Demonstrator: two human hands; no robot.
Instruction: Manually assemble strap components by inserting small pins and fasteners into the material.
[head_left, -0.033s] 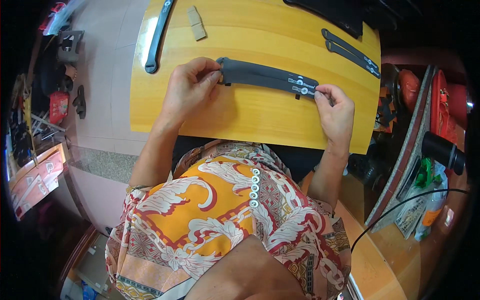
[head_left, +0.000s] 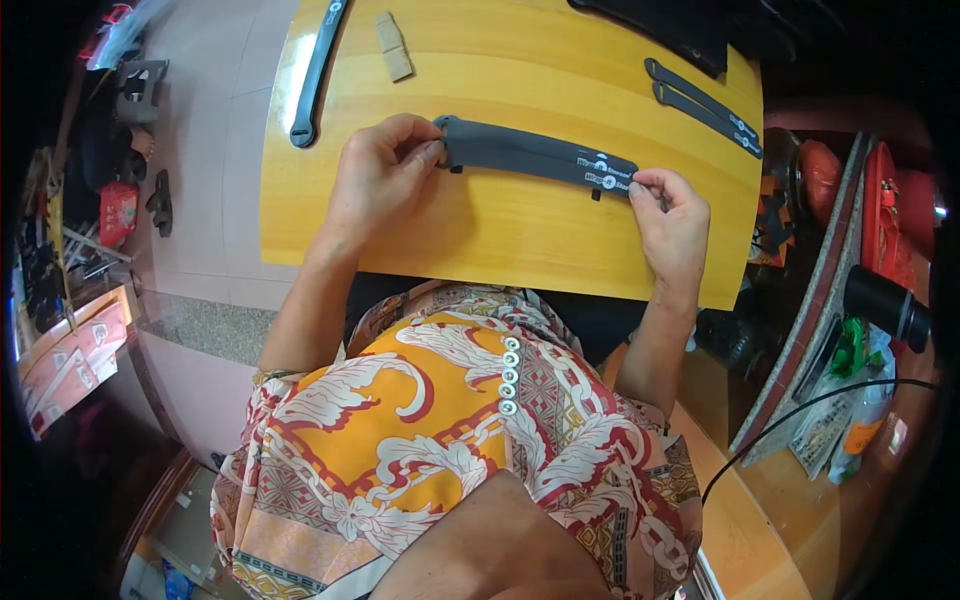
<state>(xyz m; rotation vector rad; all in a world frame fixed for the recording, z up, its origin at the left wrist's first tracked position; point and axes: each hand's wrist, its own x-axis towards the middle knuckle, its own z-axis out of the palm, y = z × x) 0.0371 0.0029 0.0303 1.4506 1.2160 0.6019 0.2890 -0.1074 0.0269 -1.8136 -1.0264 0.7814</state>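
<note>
Left hand (head_left: pixel 376 172): one end of the stacked grey straps (head_left: pixel 520 150) is pinched.
Right hand (head_left: pixel 672 215): the printed end is pinched.
Straps: held over the worktop (head_left: pixel 520 245).
Change: none is seen; both grips are kept.

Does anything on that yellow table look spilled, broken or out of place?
Nothing looks spilled or broken. One small oddity: a creased tan piece lies aslant toward the far left of the table, unlike the dark straps that the left hand and right hand hold.
</note>
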